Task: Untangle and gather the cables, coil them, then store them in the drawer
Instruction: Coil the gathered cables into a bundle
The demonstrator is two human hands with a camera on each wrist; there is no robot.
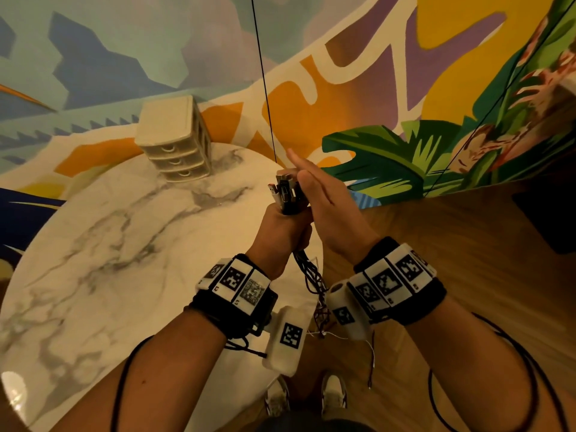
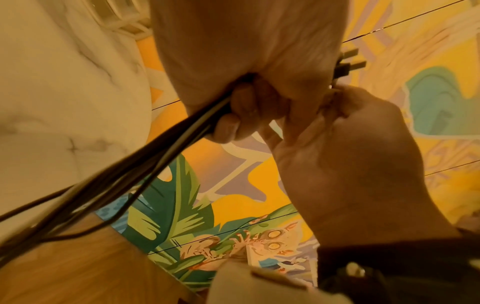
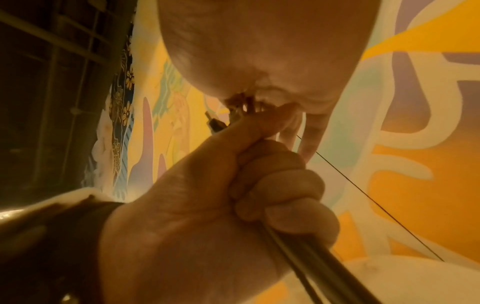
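Observation:
My left hand (image 1: 280,226) grips a bundle of dark cables (image 1: 311,275) in a fist above the table's right edge. Their connector ends (image 1: 285,190) stick up out of the fist, level with one another. The rest of the bundle hangs tangled between my wrists. My right hand (image 1: 324,201) stands flat with straight fingers and touches the connector ends from the right. In the left wrist view the cables (image 2: 130,174) run out of the curled fingers (image 2: 233,123) toward the lower left. The right wrist view shows the left fist (image 3: 259,195) wrapped round the cables (image 3: 311,263).
A small beige three-drawer unit (image 1: 174,145) stands at the far edge of the round marble table (image 1: 109,244), all drawers shut. A painted mural wall rises behind. Wooden floor (image 1: 467,244) lies to the right. My shoes (image 1: 333,394) show below.

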